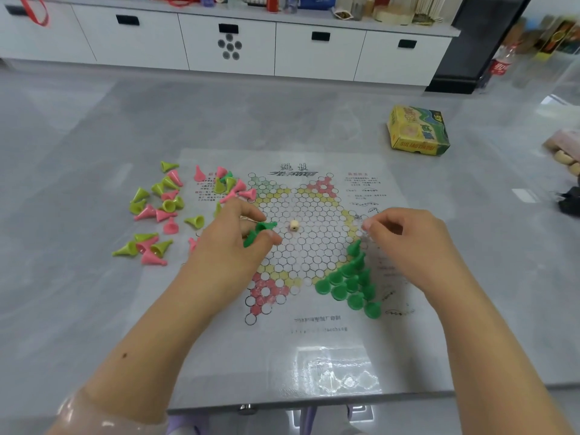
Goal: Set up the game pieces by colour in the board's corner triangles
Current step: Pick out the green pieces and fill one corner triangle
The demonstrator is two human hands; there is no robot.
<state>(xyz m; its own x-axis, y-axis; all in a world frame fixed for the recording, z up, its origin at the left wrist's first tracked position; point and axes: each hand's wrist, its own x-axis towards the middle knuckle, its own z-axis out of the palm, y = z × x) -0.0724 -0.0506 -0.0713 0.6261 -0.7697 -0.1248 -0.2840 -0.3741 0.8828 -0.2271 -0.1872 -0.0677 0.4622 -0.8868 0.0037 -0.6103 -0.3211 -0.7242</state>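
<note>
A printed sheet board [301, 309] with a hexagonal grid of circles lies flat on the grey table. Several dark green cone pieces [351, 284] stand in its near right triangle. My left hand [226, 246] hovers over the board's left side and grips two dark green pieces [260, 232]. Over the right edge, my right hand [411, 243] has its fingers curled with fingertips together near the topmost green piece; whether it pinches anything is unclear. Pink and lime pieces [157, 211] lie scattered left of the board. A small cream die [294, 226] sits mid-board.
The yellow-green game box [417, 130] lies at the far right of the table. More pink and lime pieces [230, 186] lie on the board's upper left corner. White cabinets [229, 42] run along the back. A bottle [502, 64] stands far right.
</note>
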